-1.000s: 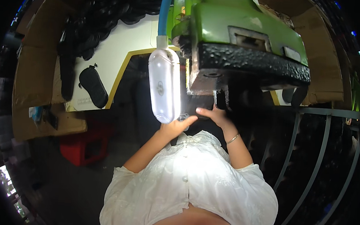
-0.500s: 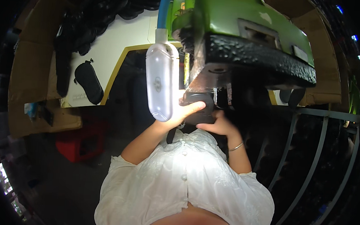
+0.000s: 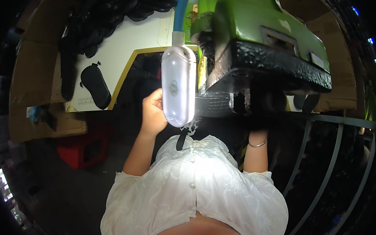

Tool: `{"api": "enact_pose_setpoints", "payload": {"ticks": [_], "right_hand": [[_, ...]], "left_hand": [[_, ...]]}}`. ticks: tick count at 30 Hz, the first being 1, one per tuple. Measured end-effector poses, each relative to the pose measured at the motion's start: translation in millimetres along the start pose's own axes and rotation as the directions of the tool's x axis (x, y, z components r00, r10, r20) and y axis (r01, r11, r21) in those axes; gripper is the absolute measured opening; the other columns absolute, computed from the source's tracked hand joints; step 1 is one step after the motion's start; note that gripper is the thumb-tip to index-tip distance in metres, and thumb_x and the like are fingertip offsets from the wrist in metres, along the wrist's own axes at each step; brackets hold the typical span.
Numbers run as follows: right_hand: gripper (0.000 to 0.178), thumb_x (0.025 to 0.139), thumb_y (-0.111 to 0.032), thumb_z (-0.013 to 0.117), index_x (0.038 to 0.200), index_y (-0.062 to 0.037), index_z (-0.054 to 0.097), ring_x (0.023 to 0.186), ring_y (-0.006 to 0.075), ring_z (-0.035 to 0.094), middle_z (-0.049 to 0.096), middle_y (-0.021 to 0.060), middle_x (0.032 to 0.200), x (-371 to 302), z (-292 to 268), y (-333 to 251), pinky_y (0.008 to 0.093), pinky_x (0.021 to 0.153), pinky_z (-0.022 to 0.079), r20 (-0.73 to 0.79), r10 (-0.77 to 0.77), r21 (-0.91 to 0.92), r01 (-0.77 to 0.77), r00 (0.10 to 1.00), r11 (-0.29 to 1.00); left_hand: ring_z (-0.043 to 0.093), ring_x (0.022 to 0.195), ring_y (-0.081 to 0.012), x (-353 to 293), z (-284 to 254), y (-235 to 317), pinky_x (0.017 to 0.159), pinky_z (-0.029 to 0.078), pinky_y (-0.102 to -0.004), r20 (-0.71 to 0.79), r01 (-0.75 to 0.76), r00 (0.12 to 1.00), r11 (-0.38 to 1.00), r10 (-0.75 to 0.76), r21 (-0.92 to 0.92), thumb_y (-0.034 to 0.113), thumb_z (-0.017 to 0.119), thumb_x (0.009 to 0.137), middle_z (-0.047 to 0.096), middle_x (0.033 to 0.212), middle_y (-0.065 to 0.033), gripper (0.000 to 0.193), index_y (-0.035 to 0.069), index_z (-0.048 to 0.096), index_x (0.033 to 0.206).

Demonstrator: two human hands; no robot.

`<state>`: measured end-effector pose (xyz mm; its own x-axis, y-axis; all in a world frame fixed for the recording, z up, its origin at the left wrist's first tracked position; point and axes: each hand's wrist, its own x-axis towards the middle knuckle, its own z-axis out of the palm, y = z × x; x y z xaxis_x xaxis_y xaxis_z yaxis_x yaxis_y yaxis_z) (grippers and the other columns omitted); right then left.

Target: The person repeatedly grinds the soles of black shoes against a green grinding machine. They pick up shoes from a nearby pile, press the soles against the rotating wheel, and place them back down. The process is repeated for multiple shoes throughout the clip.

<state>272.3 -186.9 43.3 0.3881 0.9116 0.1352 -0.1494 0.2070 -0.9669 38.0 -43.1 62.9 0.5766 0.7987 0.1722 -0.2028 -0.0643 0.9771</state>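
Note:
My left hand [image 3: 153, 115] is raised beside the long white lamp [image 3: 177, 87], its fingers curled and closed. The lamp covers the fingertips and whatever they hold. A black piece with faint pale lines [image 3: 214, 106] lies just right of the lamp, under the head of a green sewing machine [image 3: 260, 27]. Whether my left fingers reach that piece does not show. My right hand is lost in the dark below the machine head. Only its wrist and forearm [image 3: 256, 153], with a bangle, can be seen.
A pale table [image 3: 128, 46] with a yellow edge bears a black zip case [image 3: 95, 86] and a heap of black cases [image 3: 102, 17]. Cardboard [image 3: 36, 54] borders the left side. A red stool [image 3: 82, 150] stands at lower left, a metal rack [image 3: 335, 155] at right.
My hands have moved apart from the black case that was between them. The left went left and closed beside the lamp; the right went right into shadow. The view shifted slightly.

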Motion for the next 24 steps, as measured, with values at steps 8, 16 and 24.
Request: {"api": "enact_pose_setpoints", "payload": {"ticks": [8, 16, 24], "right_hand": [[0.024, 0.071, 0.007, 0.068, 0.094, 0.0035, 0.063, 0.08, 0.009, 0.058, 0.064, 0.0038, 0.089, 14, 63, -28, 0.0238, 0.071, 0.049, 0.053, -0.016, -0.304, 0.032, 0.998, 0.952], [0.026, 0.068, -0.005, 0.075, 0.091, 0.0028, 0.064, 0.08, 0.0083, 0.058, 0.065, 0.0027, 0.086, 17, 60, -21, 0.0251, 0.073, 0.048, 0.079, -0.103, -0.439, 0.127, 0.992, 0.89], [0.024, 0.067, -0.005, 0.075, 0.087, 0.0037, 0.065, 0.073, 0.0072, 0.055, 0.063, 0.0034, 0.08, -22, -28, -4, 0.0221, 0.067, 0.046, 0.188, 0.48, -0.242, -0.433, 0.857, 0.868]], "left_hand": [[0.057, 0.084, -0.0147, -2, -41, -33, 0.074, 0.046, -0.0268, 0.216, 0.139, 0.953, 0.939, -0.213, 0.314, 0.005, 0.069, 0.076, 0.06, 0.092, -0.0069, 0.026, 0.003, 0.057, 0.099], [0.057, 0.093, -0.0124, -15, 59, -42, 0.081, 0.046, -0.0283, 0.157, 0.231, 0.963, 0.97, -0.218, -0.07, 0.002, 0.066, 0.079, 0.062, 0.101, -0.0065, 0.028, 0.0, 0.058, 0.106], [0.058, 0.079, -0.0092, -21, 85, -32, 0.071, 0.047, -0.0228, 0.012, 0.268, 0.949, 0.784, -0.315, -0.559, 0.001, 0.064, 0.081, 0.062, 0.089, -0.0041, 0.02, 0.001, 0.059, 0.1]]}}
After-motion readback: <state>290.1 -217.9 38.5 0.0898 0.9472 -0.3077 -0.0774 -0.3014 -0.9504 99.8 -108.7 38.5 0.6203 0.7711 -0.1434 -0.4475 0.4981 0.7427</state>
